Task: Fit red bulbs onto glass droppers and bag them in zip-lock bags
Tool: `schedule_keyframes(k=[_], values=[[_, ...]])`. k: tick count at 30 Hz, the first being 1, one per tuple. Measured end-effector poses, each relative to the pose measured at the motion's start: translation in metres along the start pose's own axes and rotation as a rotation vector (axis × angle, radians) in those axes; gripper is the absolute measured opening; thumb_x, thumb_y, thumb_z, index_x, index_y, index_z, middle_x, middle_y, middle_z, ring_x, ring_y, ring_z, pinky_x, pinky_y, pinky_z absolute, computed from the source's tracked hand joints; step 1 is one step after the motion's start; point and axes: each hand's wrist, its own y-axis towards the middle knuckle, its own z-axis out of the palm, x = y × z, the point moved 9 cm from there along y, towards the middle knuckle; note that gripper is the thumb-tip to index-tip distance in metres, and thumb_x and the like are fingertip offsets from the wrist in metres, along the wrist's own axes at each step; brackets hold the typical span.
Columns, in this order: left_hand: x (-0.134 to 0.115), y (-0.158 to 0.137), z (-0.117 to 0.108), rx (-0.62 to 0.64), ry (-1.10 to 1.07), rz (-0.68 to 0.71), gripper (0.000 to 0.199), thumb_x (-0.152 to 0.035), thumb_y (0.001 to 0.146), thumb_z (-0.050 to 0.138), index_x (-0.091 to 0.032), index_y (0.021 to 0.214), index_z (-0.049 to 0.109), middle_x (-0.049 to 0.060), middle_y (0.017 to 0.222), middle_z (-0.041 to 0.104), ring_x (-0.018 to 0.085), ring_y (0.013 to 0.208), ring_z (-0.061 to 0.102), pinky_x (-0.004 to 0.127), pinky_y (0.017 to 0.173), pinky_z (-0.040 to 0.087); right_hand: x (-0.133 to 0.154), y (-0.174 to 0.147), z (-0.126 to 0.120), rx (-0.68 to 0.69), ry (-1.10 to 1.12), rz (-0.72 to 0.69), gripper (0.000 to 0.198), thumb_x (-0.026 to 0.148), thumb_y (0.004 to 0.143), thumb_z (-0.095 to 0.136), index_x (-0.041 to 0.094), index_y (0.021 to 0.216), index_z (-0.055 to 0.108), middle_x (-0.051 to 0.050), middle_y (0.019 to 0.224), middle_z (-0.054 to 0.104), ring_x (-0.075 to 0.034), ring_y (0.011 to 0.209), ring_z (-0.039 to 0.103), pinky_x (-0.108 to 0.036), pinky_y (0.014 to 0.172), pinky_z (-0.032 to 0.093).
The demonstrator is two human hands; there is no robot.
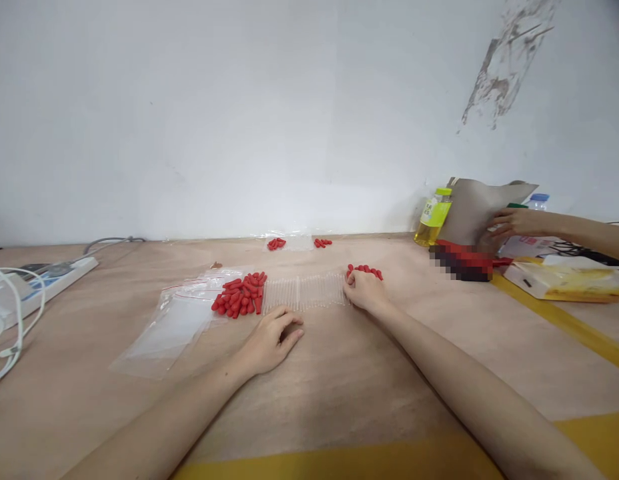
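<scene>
My left hand (pixel 272 340) rests on the table just below a row of thin clear tubes (pixel 297 293), its thumb and fingers apart and nothing between them. At the right end of that row, my right hand (pixel 365 291) is closed in a pinch; what its fingertips hold is hidden or too small to make out. Behind the right hand lies a small group of red rubber bulbs (pixel 372 271), partly covered by it. A bigger pile of red rubber bulbs (pixel 239 297) touches the left side of the tubes.
Clear zip bags (pixel 164 333) lie left of the pile. Near the wall are two small red clusters, one on a clear bag (pixel 294 243). A power strip (pixel 64 277) with cables sits left. At right, another person's hand (pixel 514 220) is near a yellow-capped bottle (pixel 434 217) and a tissue pack (pixel 564 280).
</scene>
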Motion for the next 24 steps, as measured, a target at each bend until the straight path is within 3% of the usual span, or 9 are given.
schedule_keyframes(k=[11, 14, 17, 20, 22, 24], values=[[-0.002, -0.001, 0.001, -0.02, 0.012, 0.013, 0.017, -0.022, 0.082, 0.047, -0.02, 0.095, 0.057, 0.003, 0.089, 0.055, 0.015, 0.077, 0.052, 0.028, 0.071, 0.042, 0.013, -0.005, 0.0, 0.022, -0.137, -0.005, 0.023, 0.019, 0.075, 0.044, 0.009, 0.083, 0.064, -0.017, 0.093, 0.061, -0.026, 0.093, 0.055, -0.036, 0.083, 0.032], [-0.001, -0.001, -0.01, -0.13, 0.098, -0.003, 0.013, -0.025, 0.081, 0.049, -0.019, 0.087, 0.058, 0.003, 0.085, 0.056, 0.016, 0.079, 0.051, 0.029, 0.072, 0.041, 0.015, -0.005, -0.005, 0.005, -0.13, 0.008, 0.027, 0.021, 0.08, 0.04, 0.007, 0.089, 0.061, -0.02, 0.094, 0.06, -0.026, 0.091, 0.056, -0.036, 0.08, 0.034], [0.012, 0.0, -0.043, -0.326, 0.303, -0.116, 0.019, -0.03, 0.08, 0.05, -0.017, 0.067, 0.055, 0.003, 0.074, 0.055, 0.019, 0.076, 0.05, 0.032, 0.073, 0.039, 0.015, -0.007, -0.019, -0.077, -0.086, 0.0, 0.031, 0.026, 0.084, 0.035, 0.006, 0.094, 0.056, -0.02, 0.091, 0.06, -0.026, 0.086, 0.057, -0.033, 0.072, 0.037], [0.041, 0.005, -0.078, -0.39, 0.481, -0.301, 0.024, -0.033, 0.081, 0.047, -0.018, 0.065, 0.055, 0.005, 0.075, 0.057, 0.021, 0.079, 0.051, 0.034, 0.075, 0.038, 0.024, -0.017, -0.024, -0.112, 0.015, -0.167, 0.026, 0.024, 0.086, 0.033, 0.009, 0.094, 0.052, -0.016, 0.083, 0.061, -0.023, 0.078, 0.057, -0.03, 0.066, 0.037], [0.064, 0.014, -0.096, -0.35, 0.562, -0.421, 0.02, -0.033, 0.079, 0.047, -0.019, 0.085, 0.059, 0.007, 0.092, 0.059, 0.025, 0.094, 0.049, 0.036, 0.08, 0.037, 0.035, -0.031, -0.021, -0.108, 0.112, -0.355, 0.022, 0.02, 0.086, 0.033, 0.011, 0.097, 0.05, -0.013, 0.084, 0.06, -0.02, 0.077, 0.056, -0.029, 0.066, 0.038], [0.089, 0.027, -0.103, -0.222, 0.618, -0.522, 0.031, -0.035, 0.079, 0.047, -0.02, 0.105, 0.055, 0.008, 0.11, 0.055, 0.027, 0.105, 0.045, 0.038, 0.087, 0.033, 0.046, -0.049, -0.02, -0.132, 0.182, -0.536, 0.023, 0.017, 0.086, 0.035, 0.013, 0.104, 0.048, -0.012, 0.09, 0.06, -0.019, 0.082, 0.055, -0.03, 0.07, 0.039]])
